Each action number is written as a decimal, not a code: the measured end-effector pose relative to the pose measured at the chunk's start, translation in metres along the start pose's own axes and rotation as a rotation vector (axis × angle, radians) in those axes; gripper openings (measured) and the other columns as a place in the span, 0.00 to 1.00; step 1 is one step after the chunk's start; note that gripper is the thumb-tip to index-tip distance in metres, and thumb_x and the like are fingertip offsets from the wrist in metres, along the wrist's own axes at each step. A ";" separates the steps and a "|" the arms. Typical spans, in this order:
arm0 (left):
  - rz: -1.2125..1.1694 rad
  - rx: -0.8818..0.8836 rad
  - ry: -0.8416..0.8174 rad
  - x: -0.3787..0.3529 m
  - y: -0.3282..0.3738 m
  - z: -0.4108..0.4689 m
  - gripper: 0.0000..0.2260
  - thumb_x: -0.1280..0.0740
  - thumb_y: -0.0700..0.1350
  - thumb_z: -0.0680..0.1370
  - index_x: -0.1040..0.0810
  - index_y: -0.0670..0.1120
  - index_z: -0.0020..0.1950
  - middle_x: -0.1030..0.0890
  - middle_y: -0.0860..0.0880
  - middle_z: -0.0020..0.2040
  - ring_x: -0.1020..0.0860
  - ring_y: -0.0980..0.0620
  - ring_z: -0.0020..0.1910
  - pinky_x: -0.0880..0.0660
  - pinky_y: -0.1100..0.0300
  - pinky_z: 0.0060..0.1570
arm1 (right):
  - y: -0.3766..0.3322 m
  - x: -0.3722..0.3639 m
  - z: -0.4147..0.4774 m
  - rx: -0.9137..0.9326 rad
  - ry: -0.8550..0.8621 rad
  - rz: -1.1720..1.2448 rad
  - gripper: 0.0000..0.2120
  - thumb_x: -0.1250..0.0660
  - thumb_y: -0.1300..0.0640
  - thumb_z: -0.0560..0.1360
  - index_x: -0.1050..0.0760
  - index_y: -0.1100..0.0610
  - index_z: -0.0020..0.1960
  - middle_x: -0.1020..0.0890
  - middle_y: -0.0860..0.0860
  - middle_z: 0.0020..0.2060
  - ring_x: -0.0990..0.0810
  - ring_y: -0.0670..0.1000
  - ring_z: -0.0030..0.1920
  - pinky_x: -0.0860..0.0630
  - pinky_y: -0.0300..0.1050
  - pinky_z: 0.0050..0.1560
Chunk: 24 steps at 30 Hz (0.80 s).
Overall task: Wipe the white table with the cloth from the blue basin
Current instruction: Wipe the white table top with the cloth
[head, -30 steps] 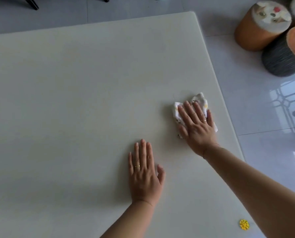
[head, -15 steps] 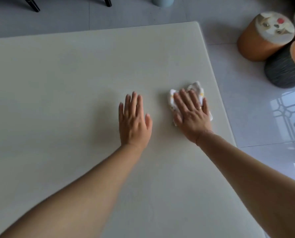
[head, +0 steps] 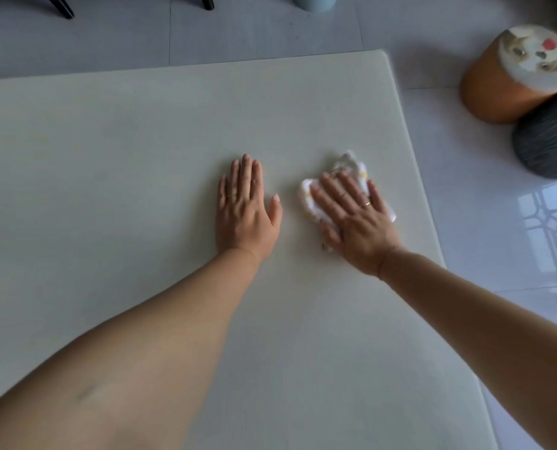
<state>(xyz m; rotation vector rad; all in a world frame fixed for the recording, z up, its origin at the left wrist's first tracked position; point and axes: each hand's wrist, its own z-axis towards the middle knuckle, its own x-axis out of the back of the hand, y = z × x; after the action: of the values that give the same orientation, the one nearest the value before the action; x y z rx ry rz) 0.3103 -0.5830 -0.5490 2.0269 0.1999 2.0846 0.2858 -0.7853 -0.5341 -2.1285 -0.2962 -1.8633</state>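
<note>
A crumpled white cloth with small yellow marks (head: 351, 167) lies on the white table (head: 108, 157), near its right edge. My right hand (head: 355, 222) presses flat on top of the cloth, fingers spread, covering most of it. My left hand (head: 244, 209) rests palm down on the bare tabletop just left of the cloth, fingers together, holding nothing. The blue basin is not in view.
The table's right edge (head: 429, 203) runs close to my right hand. On the tiled floor to the right stand an orange round stool with a cat print (head: 514, 73) and a dark grey one (head: 546, 144). Chair legs (head: 62, 8) and a pale blue object (head: 316, 1) sit beyond the far edge.
Both hands have moved farther out across the table, away from me. My right hand has pushed the cloth along, and my left hand has slid up beside it.
</note>
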 end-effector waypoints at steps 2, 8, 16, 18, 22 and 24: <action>0.002 0.000 -0.001 0.001 0.002 0.000 0.28 0.43 0.51 0.78 0.43 0.41 0.76 0.44 0.42 0.77 0.46 0.45 0.77 0.52 0.51 0.74 | 0.003 0.001 0.022 -0.227 0.039 0.067 0.27 0.52 0.44 0.78 0.50 0.46 0.76 0.45 0.48 0.77 0.52 0.52 0.77 0.57 0.57 0.74; 0.002 0.020 -0.015 0.007 0.003 0.002 0.30 0.50 0.52 0.77 0.42 0.40 0.76 0.42 0.42 0.77 0.46 0.45 0.77 0.51 0.51 0.74 | -0.062 -0.005 0.042 -0.299 0.031 0.174 0.29 0.50 0.44 0.78 0.52 0.46 0.77 0.50 0.47 0.77 0.57 0.53 0.77 0.64 0.58 0.72; -0.013 0.029 -0.019 0.007 0.000 0.002 0.29 0.46 0.51 0.77 0.41 0.41 0.76 0.42 0.43 0.77 0.45 0.46 0.76 0.51 0.51 0.74 | 0.040 0.012 0.086 -0.198 0.018 0.065 0.27 0.48 0.46 0.79 0.52 0.45 0.76 0.48 0.47 0.77 0.54 0.51 0.77 0.58 0.56 0.73; -0.003 0.032 -0.022 0.007 0.001 0.003 0.29 0.48 0.52 0.76 0.41 0.41 0.76 0.41 0.44 0.77 0.45 0.46 0.76 0.51 0.51 0.74 | 0.025 0.009 0.105 -0.458 0.055 0.142 0.27 0.50 0.46 0.79 0.54 0.44 0.76 0.51 0.45 0.77 0.57 0.50 0.77 0.62 0.57 0.73; 0.013 0.032 -0.042 0.007 0.001 0.003 0.30 0.50 0.53 0.76 0.42 0.42 0.76 0.43 0.44 0.77 0.46 0.47 0.77 0.52 0.51 0.74 | -0.028 0.001 0.117 -0.446 0.060 0.170 0.27 0.52 0.44 0.79 0.55 0.46 0.77 0.52 0.46 0.77 0.58 0.53 0.76 0.64 0.60 0.71; 0.009 0.032 -0.050 0.007 0.002 0.004 0.30 0.50 0.53 0.76 0.42 0.42 0.76 0.43 0.44 0.77 0.46 0.47 0.77 0.52 0.51 0.75 | -0.024 0.004 0.112 -0.137 0.035 0.101 0.26 0.52 0.44 0.80 0.53 0.45 0.77 0.50 0.46 0.77 0.56 0.53 0.77 0.61 0.58 0.72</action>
<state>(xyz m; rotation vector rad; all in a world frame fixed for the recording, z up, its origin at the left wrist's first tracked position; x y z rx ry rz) 0.3136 -0.5830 -0.5415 2.1005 0.2174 2.0460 0.3820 -0.7235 -0.5409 -2.1521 -0.0526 -1.9106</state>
